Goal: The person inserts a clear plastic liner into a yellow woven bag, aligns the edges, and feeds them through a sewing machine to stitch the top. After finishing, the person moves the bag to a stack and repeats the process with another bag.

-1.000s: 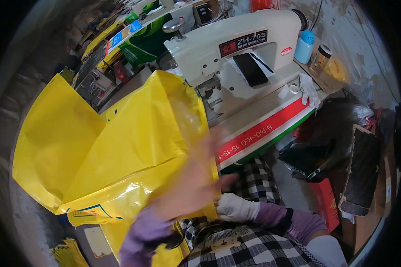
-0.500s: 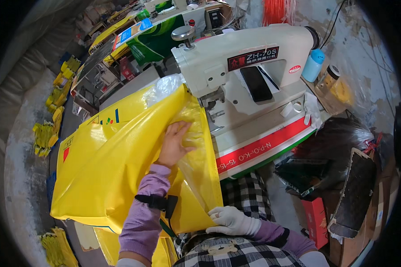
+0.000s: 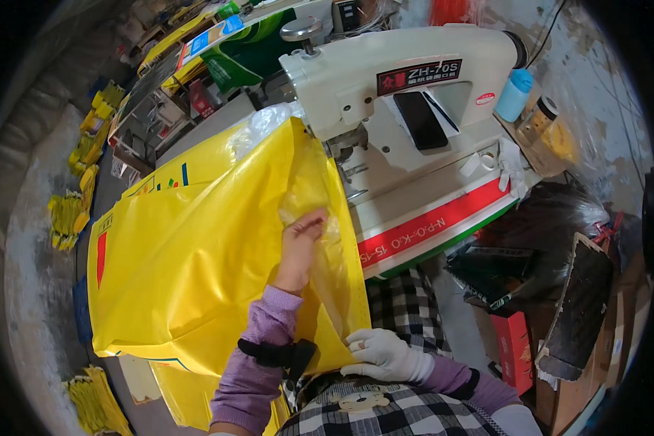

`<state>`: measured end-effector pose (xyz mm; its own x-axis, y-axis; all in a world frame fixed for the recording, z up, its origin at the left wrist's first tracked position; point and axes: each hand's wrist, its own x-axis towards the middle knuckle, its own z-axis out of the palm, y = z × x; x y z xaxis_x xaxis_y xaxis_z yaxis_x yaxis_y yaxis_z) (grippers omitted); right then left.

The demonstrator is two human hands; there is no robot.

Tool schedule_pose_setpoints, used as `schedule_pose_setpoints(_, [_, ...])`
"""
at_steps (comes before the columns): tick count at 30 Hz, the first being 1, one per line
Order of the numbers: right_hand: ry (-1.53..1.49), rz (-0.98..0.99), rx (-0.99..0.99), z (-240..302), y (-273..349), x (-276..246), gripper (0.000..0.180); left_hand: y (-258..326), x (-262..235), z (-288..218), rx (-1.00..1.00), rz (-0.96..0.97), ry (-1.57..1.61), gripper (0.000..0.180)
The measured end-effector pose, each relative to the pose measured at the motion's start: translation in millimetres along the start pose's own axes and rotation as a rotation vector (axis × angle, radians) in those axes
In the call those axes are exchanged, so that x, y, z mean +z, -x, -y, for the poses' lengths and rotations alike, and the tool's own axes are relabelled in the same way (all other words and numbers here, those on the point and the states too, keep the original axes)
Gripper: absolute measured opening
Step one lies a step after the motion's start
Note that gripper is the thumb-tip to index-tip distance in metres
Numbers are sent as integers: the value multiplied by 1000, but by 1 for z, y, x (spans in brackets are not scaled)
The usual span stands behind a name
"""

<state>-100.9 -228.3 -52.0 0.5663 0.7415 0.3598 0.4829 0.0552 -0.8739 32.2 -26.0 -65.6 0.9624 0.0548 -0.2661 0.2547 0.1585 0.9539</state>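
A large yellow woven sack (image 3: 196,254) with a clear plastic liner (image 3: 265,123) lies flat on the work table in front of a white sack-sewing machine (image 3: 400,94). My left hand (image 3: 300,243), bare, reaches onto the sack near its right edge and pinches the material there, close to the machine's needle area. My right hand (image 3: 385,356), in a white glove, grips the sack's lower right corner close to my body.
A black phone (image 3: 420,120) lies on the machine body. A blue cup (image 3: 514,94) and a jar (image 3: 539,120) stand at its right end. More yellow sacks (image 3: 73,211) lie on the floor at left. Boxes and dark bags (image 3: 545,291) crowd the right.
The sack was pulled down from a raised fold and laid flat. My left hand slid further along its right edge toward the machine; my right hand shifted to the lower corner.
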Motion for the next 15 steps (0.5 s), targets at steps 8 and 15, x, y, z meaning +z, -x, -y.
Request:
schedule_pose_setpoints(8, [-103,-76,159,-18,15,10,24,16,25,48,-124,-17,1023,39])
schedule_pose_setpoints(15, [-194,-215,457,-39,45,-12,22,189,-34,1,-2,236,-227,82])
